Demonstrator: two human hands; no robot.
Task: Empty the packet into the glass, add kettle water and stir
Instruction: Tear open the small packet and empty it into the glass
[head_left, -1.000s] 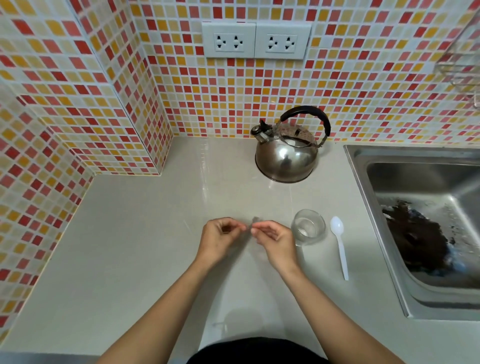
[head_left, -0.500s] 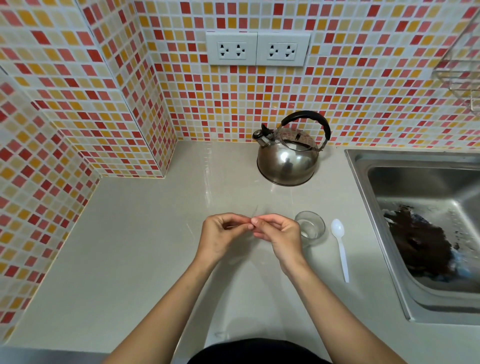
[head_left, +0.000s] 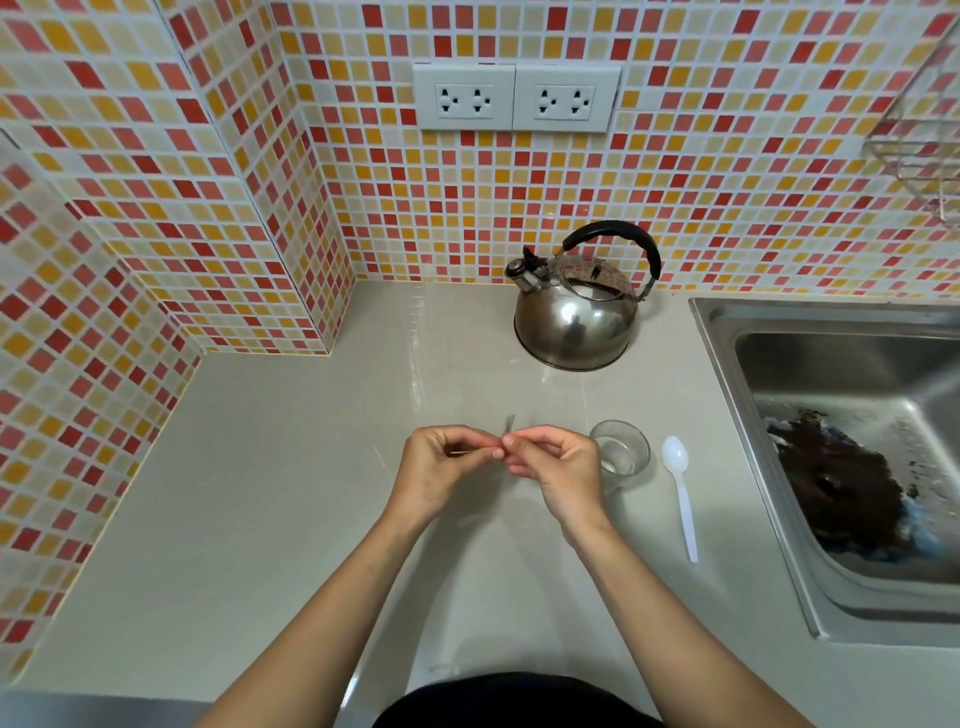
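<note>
My left hand (head_left: 441, 470) and my right hand (head_left: 558, 473) meet fingertip to fingertip above the grey counter, both pinching a thin packet (head_left: 508, 425). Only its narrow upper edge sticks up between the fingers; the rest is hidden. A small clear glass (head_left: 623, 457) stands upright just right of my right hand, partly behind it. A white plastic spoon (head_left: 679, 488) lies on the counter right of the glass. The steel kettle (head_left: 576, 317) with a black handle sits farther back by the tiled wall.
A steel sink (head_left: 727, 374) with dark residue in its basin fills the right side. The mosaic-tiled wall steps forward at the left corner (head_left: 322, 291). Two double sockets (head_left: 514, 98) are on the wall above the kettle. A wire rack (head_left: 919, 156) hangs at top right.
My hands have come together from slightly apart, fingertips now touching around the packet. The view has shifted a little; the glass, spoon and kettle have not moved.
</note>
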